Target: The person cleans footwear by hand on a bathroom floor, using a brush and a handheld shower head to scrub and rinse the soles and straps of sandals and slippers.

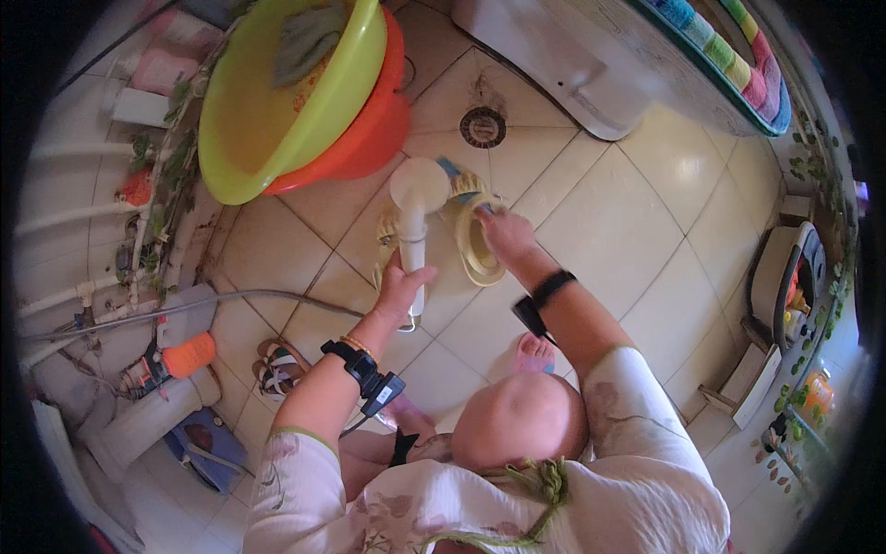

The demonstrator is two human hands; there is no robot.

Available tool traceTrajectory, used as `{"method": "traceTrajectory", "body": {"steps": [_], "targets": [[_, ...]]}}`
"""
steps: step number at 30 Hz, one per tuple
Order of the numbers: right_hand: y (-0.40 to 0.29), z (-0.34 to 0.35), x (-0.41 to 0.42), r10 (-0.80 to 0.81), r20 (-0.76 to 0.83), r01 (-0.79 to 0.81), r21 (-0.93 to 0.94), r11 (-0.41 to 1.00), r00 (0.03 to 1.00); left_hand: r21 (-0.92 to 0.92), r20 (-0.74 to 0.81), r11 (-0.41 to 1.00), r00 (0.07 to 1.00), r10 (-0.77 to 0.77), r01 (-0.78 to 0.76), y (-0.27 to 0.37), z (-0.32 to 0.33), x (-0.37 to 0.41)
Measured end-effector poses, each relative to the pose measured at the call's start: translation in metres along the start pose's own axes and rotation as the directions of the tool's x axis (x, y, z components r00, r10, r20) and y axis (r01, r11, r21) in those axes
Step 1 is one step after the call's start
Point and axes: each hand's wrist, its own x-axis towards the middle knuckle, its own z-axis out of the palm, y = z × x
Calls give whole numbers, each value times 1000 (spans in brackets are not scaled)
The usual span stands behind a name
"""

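Note:
My left hand (399, 289) is wrapped around the handle of a white hand shower (412, 239), whose round head points away from me. Between the fingers of my right hand (510, 239) is the edge of a pale yellow sandal (477, 256), tilted above the tiles. Its strap looks woven, with blue parts, and is a little blurred. Partly hidden behind the shower handle and my left hand is another yellowish piece of footwear (385, 225). I cannot tell whether water is flowing.
A yellow-green basin (235, 152) holding a grey cloth leans in an orange basin (387, 131). Past the shower is a floor drain (483, 127). The grey hose (277, 294) crosses from the left, near strappy sandals (277, 367). A white pedestal (554, 62) stands beyond.

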Motion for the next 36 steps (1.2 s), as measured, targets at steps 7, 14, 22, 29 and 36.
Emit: {"method": "traceTrajectory", "body": {"steps": [7,14,22,29,36], "targets": [[4,-11,-66,-153,96,143,106,984,984,58,-25,997,998,-56,57,5,-15,2],[6,6,-49,-57,11,55,121,991,998,43,47,998,997,-54,52,8,7,1],[-6,-4,-30,0,40,-5,134,991,999,122,41,991,997,-65,60,10,9,-1],[-1,24,-33,25,40,-34,220,975,999,93,277,991,953,-123,101,-11,27,5],[4,20,-50,-8,52,-9,316,949,999,46,290,982,939,-187,182,-33,52,25]]}}
